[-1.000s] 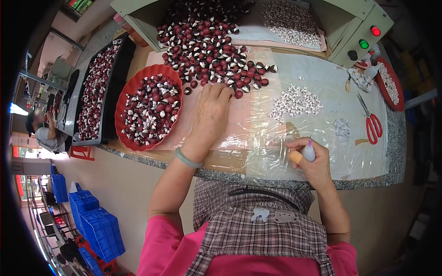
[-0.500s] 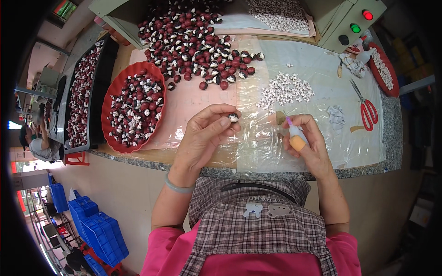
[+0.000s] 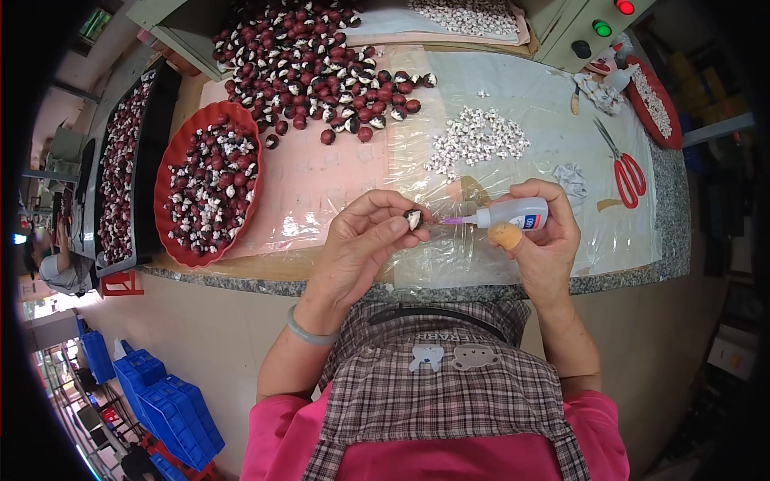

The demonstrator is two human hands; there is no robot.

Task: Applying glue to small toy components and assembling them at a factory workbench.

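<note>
Between the thumb and fingers of my left hand (image 3: 365, 232) is a small round black-and-white piece (image 3: 413, 218), its pale face turned up. My right hand (image 3: 545, 236), with an orange cover on the thumb, grips a clear squeeze glue bottle (image 3: 507, 213). The bottle's thin purple nozzle (image 3: 457, 220) points left and its tip is close to the round piece; whether they touch I cannot tell. Beyond my hands lies a patch of small white pieces with dark marks (image 3: 477, 140). A large heap of dark red, black and white balls (image 3: 321, 88) spreads farther back.
To the left, a red scalloped bowl (image 3: 210, 255) holds balls with white pieces, beside a long black tray (image 3: 152, 160). Red-handled scissors (image 3: 630, 180) and crumpled tissue (image 3: 571, 181) lie at right, near another red dish (image 3: 670, 132). A metal box with lit buttons (image 3: 561, 40) stands behind.
The glue bottle has swung from pointing up and away to lying level, its nozzle now near the piece in my left hand. That piece has turned. The whole view has shifted slightly.
</note>
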